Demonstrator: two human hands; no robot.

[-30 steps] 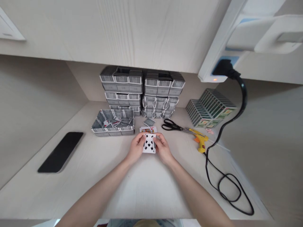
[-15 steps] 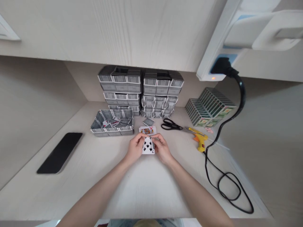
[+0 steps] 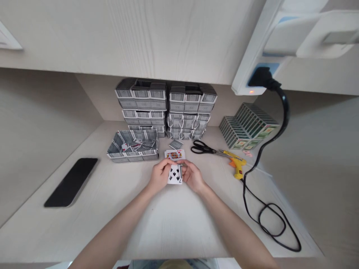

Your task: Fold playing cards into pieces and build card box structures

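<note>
A seven of spades playing card (image 3: pixel 175 175) is between my two hands, face up, just above or on the table. My left hand (image 3: pixel 160 174) is closed on its left side, the thumb and index finger at the far edge. My right hand (image 3: pixel 193 177) curls loosely at the card's right side, its top finger reaching to the far corner. Along that right side a narrow grey strip shows, looking like a turned-up edge. Just beyond my fingers lie face-up cards (image 3: pixel 175 154), a red-suited court card on top. Farther back are grey-backed cards (image 3: pixel 176 144).
At back left, an open box (image 3: pixel 132 157) built of cards holds loose cards. Card-built boxes (image 3: pixel 141 104) are stacked behind. Scissors (image 3: pixel 203 148), a yellow glue gun (image 3: pixel 237 164) with a looping cord (image 3: pixel 260 216), and green-striped blocks (image 3: pixel 246 127) sit right. A phone (image 3: pixel 71 182) lies left.
My right thumb has come off the card's face, and the right fingers have loosened, showing more of the palm. The card has shifted slightly toward me and left. My left hand keeps its hold.
</note>
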